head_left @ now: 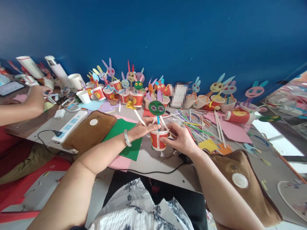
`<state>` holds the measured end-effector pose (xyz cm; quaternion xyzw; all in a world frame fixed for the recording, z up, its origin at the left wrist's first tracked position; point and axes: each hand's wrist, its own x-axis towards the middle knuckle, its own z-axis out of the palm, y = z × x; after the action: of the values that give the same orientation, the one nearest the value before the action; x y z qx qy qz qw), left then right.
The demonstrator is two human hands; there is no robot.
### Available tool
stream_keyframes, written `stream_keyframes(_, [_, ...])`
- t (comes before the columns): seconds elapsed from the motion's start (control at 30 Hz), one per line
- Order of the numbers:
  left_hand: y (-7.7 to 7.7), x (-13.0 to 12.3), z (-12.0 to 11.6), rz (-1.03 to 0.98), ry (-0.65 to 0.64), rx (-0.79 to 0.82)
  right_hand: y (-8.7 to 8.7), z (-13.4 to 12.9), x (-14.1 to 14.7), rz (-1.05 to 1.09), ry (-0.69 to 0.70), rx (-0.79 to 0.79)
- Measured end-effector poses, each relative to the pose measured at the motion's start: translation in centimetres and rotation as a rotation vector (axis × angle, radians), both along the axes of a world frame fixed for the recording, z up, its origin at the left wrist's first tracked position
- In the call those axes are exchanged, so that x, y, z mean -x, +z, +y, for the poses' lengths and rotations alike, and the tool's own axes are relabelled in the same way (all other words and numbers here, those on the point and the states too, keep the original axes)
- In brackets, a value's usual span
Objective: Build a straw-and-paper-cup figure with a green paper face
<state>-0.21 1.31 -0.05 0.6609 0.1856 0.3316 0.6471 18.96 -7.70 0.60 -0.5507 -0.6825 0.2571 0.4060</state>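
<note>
A red and white paper cup is upright between my hands. From it rises a blue stick bearing a green paper face with purple ears and round eyes. My left hand is at the cup's left rim, thumb and fingers pinched near the blue stick. My right hand curls round the cup's right side, its thumb on the front and its fingers by the rim. White pipe cleaners stick out beside the stick, one towards the left.
Several finished cup figures line the blue wall. Loose pipe cleaners lie right, green paper left. Brown cushions flank the work spot, near a power strip and black cable. Another person's arm reaches in at far left.
</note>
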Motion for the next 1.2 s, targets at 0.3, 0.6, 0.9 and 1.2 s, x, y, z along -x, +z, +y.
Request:
stream_keyframes(0.3, [-0.6, -0.4, 0.2, -0.008, -0.082, 0.190, -0.1, 0.0, -0.5, -0.005, 0.026, -0.009])
stream_keyframes(0.6, [0.0, 0.7, -0.2, 0.104, 0.015, -0.257, 0.2, -0.3, -0.1, -0.186, -0.019, -0.052])
stream_keyframes(0.9, [-0.3, 0.7, -1.0, 0.155, 0.143, -0.598, 0.2, -0.6, -0.3, -0.428, -0.027, -0.077])
stream_keyframes(1.2, [-0.8, 0.9, -0.6, 0.183, 0.239, -0.856, 0.2, -0.6, -0.4, -0.573, -0.023, -0.272])
